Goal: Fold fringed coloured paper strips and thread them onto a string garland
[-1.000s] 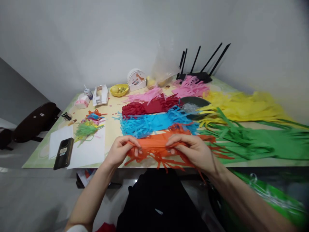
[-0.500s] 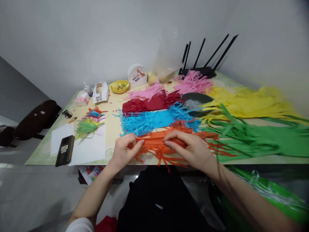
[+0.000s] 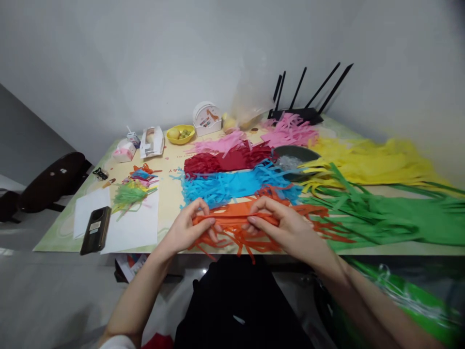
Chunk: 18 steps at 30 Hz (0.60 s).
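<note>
Between my hands, near the table's front edge, a fringed strip of orange tissue paper is stretched sideways, its middle gathered into a narrow band and its cut fringe hanging below. My left hand pinches the band's left part between thumb and fingers. On the right, my right hand grips it the same way. More orange fringe lies on the table beneath and to the right. Just behind are a blue fringed paper and a dark red fringed paper.
Green fringed paper and yellow fringed paper spread on the right. A dark bowl holds clear material. Left are a phone, white paper and small tassels. A router and yellow fruit dish stand behind.
My hands have shifted their grip on the orange paper, the left moving slightly outward. The paper's middle is now drawn into a narrower, straighter band. The camera view has tilted slightly.
</note>
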Tool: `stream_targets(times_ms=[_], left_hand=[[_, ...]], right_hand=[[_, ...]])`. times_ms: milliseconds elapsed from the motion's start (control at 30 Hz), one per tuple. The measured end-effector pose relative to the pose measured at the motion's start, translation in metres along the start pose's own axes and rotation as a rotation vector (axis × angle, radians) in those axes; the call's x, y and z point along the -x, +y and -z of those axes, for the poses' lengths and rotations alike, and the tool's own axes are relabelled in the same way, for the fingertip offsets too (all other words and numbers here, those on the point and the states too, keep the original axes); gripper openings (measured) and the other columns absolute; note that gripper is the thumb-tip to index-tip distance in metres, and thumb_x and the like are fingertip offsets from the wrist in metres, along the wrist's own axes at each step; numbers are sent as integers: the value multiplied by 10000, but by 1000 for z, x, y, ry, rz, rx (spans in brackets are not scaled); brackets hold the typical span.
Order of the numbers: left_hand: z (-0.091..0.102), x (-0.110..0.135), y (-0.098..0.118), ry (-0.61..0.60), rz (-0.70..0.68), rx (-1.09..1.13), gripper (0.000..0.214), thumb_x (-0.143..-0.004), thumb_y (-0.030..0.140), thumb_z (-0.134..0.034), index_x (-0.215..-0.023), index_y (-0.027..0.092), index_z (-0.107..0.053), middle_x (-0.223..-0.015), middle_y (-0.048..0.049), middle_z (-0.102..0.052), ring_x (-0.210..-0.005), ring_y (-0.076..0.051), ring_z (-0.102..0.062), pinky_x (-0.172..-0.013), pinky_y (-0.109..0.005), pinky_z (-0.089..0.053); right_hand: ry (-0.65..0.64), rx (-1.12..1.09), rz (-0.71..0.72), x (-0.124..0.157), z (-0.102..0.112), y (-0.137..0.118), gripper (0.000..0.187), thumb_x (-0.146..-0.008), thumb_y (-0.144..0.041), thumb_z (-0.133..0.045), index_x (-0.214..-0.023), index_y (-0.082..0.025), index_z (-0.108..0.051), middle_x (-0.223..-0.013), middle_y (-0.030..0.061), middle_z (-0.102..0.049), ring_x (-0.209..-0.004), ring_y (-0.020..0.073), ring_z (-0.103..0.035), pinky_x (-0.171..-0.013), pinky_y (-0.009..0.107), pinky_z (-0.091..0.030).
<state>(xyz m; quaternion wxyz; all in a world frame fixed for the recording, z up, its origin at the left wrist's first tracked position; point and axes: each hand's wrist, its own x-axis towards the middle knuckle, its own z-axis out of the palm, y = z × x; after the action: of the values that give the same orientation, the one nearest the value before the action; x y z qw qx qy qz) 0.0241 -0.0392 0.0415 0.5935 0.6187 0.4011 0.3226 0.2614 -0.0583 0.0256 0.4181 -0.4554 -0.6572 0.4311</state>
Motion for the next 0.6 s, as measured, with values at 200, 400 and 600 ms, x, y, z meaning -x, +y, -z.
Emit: stream_targets(times_ms=[200, 400, 600], left_hand=[[-5, 0, -8, 99, -14, 168, 256, -830, 325, -665, -988, 127, -695, -699, -38, -724, -514, -104, -652, -587, -208, -491], [-5, -2, -17, 105, -77, 264, 162, -785, 286, -682, -783, 135, -740, -661, -35, -704, -519, -108, -631, -619, -247, -514], [-4, 0, -11, 61, -125, 103, 244, -810, 364, -676, -767, 125, -659, -634, -38, -664, -608, -140, -639, -652, -267, -511]], right_hand=[[67, -175, -5, 2, -6, 8, 241, -860, -378, -628, -969, -197, -746, -796, 54, -737, -707, 166, -705, -707, 274, -581], [54, -257, 33, 0, -9, 12, 176, -845, -310, -633, -821, -186, -755, -738, 52, -736, -675, 158, -701, -672, 250, -576], [-3, -16, 216, 1, -4, 7, 207, -885, -220, -534, -861, -179, -735, -827, 68, -731, -770, 172, -690, -692, 263, -547]])
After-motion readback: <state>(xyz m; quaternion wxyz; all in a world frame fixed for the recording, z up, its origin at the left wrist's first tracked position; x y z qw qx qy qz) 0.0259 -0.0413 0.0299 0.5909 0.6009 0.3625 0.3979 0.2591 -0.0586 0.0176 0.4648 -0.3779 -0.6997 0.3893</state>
